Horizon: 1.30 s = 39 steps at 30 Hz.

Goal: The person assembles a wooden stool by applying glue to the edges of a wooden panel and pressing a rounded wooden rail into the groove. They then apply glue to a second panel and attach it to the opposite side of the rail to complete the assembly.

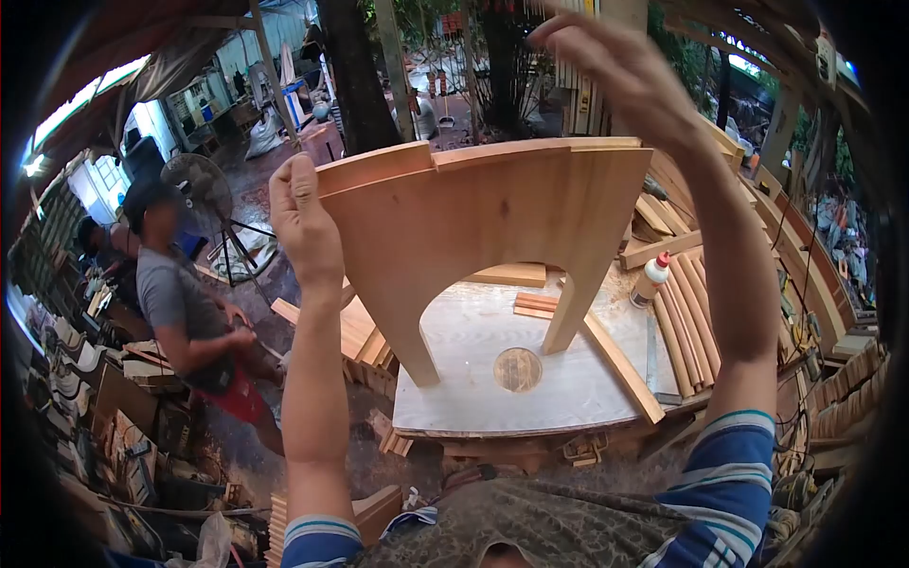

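A wooden panel point(492, 213) with an arched cutout stands upright on its two legs on a pale worktop point(454, 398). Strips of wood run along its top edge, and one piece at the left sits a little higher than the rest. My left hand point(305, 213) grips the panel's upper left corner, thumb on the near side. Raised above the panel's upper right corner, my right hand point(630, 80) touches nothing; its fingers are stretched out and slightly blurred.
On the worktop's right lie a glue bottle point(651, 277), several rounded wood strips point(691, 322) and a long batten point(620, 364). A small block point(536, 304) lies behind the arch. At left, a person point(194, 303) stands near a pedestal fan point(199, 185).
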Each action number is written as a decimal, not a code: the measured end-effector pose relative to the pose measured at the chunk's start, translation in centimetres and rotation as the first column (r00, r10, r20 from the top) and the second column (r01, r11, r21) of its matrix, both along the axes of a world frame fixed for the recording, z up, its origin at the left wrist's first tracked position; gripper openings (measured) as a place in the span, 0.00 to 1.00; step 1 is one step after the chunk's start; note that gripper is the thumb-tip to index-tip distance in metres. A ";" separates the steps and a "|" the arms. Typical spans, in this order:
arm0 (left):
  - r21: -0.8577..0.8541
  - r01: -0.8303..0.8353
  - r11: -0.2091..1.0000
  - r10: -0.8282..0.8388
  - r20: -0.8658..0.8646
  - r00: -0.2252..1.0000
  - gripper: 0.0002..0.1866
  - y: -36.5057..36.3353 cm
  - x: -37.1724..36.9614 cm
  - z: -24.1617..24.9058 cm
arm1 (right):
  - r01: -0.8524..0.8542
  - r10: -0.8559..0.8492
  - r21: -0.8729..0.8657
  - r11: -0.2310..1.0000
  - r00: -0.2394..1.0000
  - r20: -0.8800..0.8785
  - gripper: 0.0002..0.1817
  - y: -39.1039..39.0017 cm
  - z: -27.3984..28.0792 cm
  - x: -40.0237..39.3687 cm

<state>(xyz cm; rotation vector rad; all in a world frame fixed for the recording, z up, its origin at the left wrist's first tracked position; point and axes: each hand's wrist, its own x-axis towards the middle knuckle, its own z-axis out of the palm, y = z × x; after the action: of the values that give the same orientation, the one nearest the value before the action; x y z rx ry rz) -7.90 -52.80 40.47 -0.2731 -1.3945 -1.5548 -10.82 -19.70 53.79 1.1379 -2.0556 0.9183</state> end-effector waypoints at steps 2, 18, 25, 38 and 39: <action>0.028 0.018 0.999 -0.018 -0.005 1.000 0.16 0.0 -0.1 0.0 | 0.063 -0.066 -0.111 0.992 0.997 -0.029 0.30 3.5 -1.8 1.7; -0.688 -0.379 0.619 0.286 -0.253 0.924 0.30 -1.3 5.1 4.6 | -0.099 0.158 0.283 0.954 0.968 -0.195 0.11 -3.5 -5.1 -1.6; -0.904 0.363 0.227 0.373 0.425 0.825 0.31 2.5 5.4 11.2 | -0.044 0.153 0.374 0.926 0.951 -0.267 0.11 -3.4 -2.4 0.5; -0.966 0.253 -0.047 0.457 0.205 0.866 0.31 1.7 4.0 10.4 | -0.073 0.179 0.402 0.913 0.956 -0.233 0.12 -3.7 -3.7 0.0; -0.968 0.246 -0.040 0.460 0.200 0.865 0.31 1.7 3.9 10.5 | -0.050 0.179 0.415 0.908 0.944 -0.279 0.12 -3.8 -3.5 -0.1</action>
<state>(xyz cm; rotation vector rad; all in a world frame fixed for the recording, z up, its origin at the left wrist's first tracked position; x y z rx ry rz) -4.04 -51.12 50.96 -0.6367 -2.7659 0.0292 -10.97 -23.51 50.28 1.5277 -1.9742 0.3315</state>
